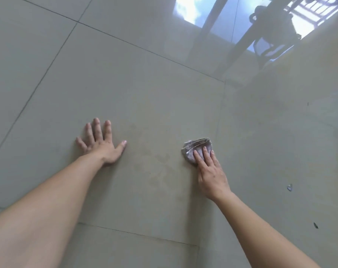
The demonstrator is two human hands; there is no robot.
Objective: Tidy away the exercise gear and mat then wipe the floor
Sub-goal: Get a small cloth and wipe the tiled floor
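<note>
Mostly done, seemingly, floor-wiping remaining: right hand [210, 172] pressing crumpled grey cloth [196, 147] flat-fingered onto glossy beige tiles [145, 78], left hand [102, 147] splayed open.

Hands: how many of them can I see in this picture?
2. The left hand lies flat on the tiled floor, left of centre; the right hand presses a folded cloth to the floor, right of centre. None seems hidden.
</note>
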